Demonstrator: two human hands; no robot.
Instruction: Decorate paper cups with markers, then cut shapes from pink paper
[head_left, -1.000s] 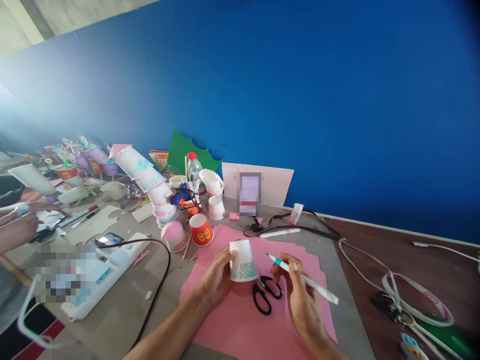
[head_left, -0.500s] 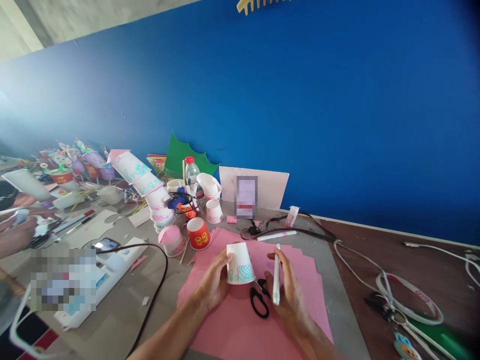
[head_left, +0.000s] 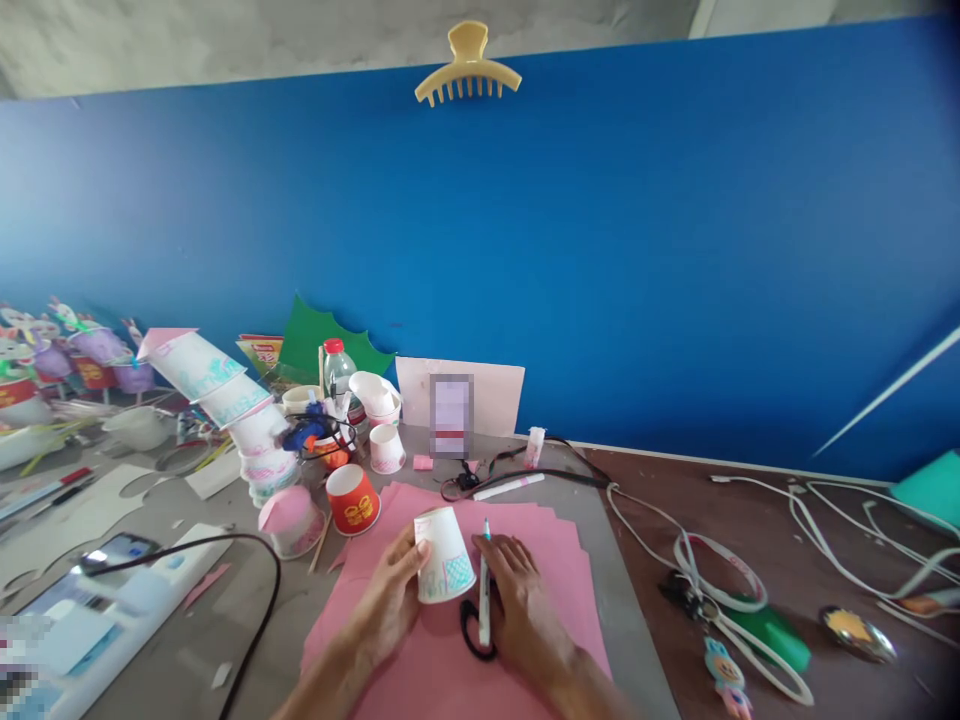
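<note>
My left hand (head_left: pixel 396 585) is closed round the side of a white paper cup (head_left: pixel 442 550), which is upside down with its wide rim lowest. Teal crosshatching and pink lines are drawn near that rim. Just right of the cup, my right hand (head_left: pixel 517 600) grips a white marker (head_left: pixel 484 590) whose bluish tip points away from me, apart from the cup. Black-handled scissors (head_left: pixel 471 632) lie beneath the marker, partly hidden by my right hand. Under both hands are pink paper sheets (head_left: pixel 420 680).
A leaning stack of decorated cups (head_left: pixel 240 400) rises at the left, near a red cup (head_left: pixel 352 500) and a plastic bottle (head_left: pixel 337 370). Another marker (head_left: pixel 510 487) lies beyond the paper. A black cable (head_left: pixel 274 590) curves at left; white cords (head_left: pixel 660 525) lie at right.
The camera view has swung to the right and up. My right hand has come nearer the cup and turned palm down, with the marker still in it. The left hand keeps hold of the cup.
</note>
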